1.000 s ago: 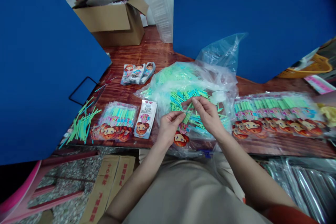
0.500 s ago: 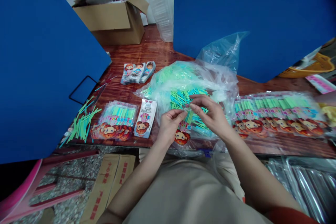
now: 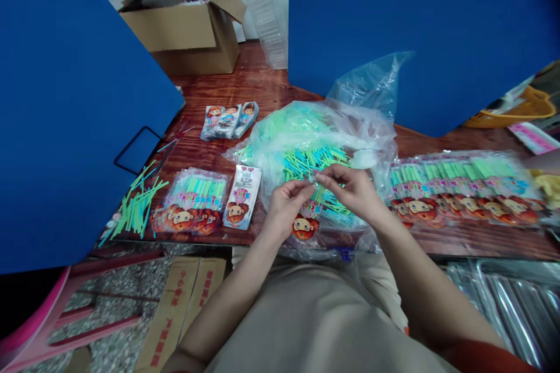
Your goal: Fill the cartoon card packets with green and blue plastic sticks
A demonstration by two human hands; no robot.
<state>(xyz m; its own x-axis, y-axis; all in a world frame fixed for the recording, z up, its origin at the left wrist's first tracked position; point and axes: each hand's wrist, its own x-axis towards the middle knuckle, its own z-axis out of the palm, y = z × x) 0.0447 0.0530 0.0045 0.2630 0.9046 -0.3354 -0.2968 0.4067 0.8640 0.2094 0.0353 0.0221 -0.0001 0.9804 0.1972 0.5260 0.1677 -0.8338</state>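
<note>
A small clear packet (image 3: 305,227) with a cartoon face printed on its lower part hangs in front of me, with green sticks visible inside. My left hand (image 3: 286,207) pinches its upper left side between thumb and fingers. Thumb and forefinger of my right hand (image 3: 355,191) are pressed together at the packet's top edge; the exact spot they grip is partly hidden. Behind and under both hands spreads a large clear plastic bag (image 3: 371,140), open toward me, full of loose thin green and blue plastic sticks (image 3: 312,160).
Filled packets lie in an overlapping row (image 3: 464,192) on the right and a smaller pile (image 3: 192,201) on the left. Beside that pile are flat printed packets (image 3: 242,198) and loose sticks (image 3: 139,207). Blue panels (image 3: 394,29), a cardboard box (image 3: 188,35) and a yellow basket (image 3: 520,109) surround the table.
My right hand has lowered slightly, and its fingers have closed into a pinch at the packet's top. The left hand keeps its hold, almost unmoved.
</note>
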